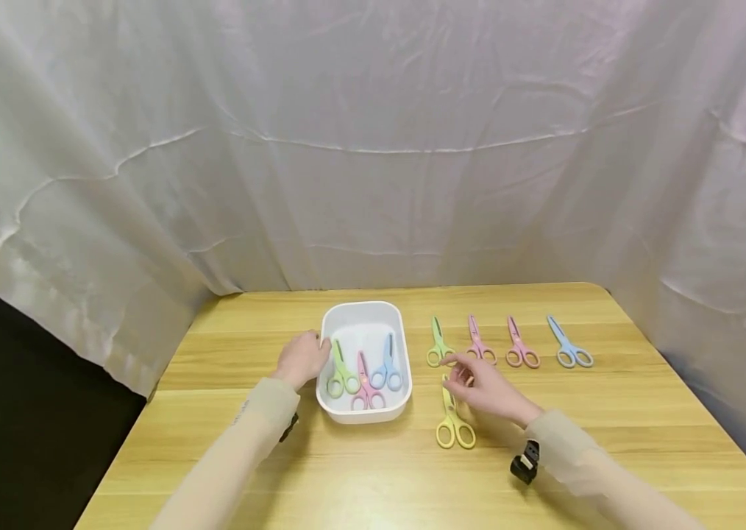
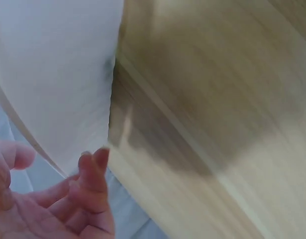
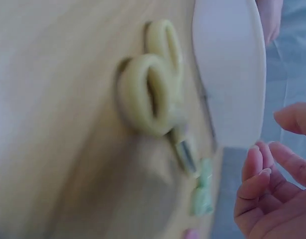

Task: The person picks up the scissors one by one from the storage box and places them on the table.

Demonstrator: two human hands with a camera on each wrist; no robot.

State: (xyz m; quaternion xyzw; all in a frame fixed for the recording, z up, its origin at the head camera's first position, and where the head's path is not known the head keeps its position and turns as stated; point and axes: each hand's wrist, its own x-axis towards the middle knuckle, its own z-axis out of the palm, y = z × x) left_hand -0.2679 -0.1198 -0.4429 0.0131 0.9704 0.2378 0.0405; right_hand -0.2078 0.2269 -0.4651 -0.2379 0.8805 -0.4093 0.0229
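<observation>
At the left rim of a white plastic tray (image 1: 363, 421), my left hand (image 1: 303, 359) has its thumb over the edge and its fingers along the outer wall. Inside the tray lie green scissors (image 1: 343, 377), pink scissors (image 1: 365, 386) and blue scissors (image 1: 387, 373). My right hand (image 1: 484, 389) hovers over the blades of yellow scissors (image 1: 455, 427), fingers loosely bent with nothing between them. The right wrist view shows the yellow scissors (image 3: 148, 97) lying on the table, apart from the fingertips (image 3: 257, 181).
Along the back right of the wooden table (image 1: 373, 486) runs a row: green scissors (image 1: 438, 338), pink scissors (image 1: 474, 331) partly behind my right hand, more pink scissors (image 1: 516, 342) and blue scissors (image 1: 566, 344). A pale curtain (image 1: 373, 184) hangs behind the table.
</observation>
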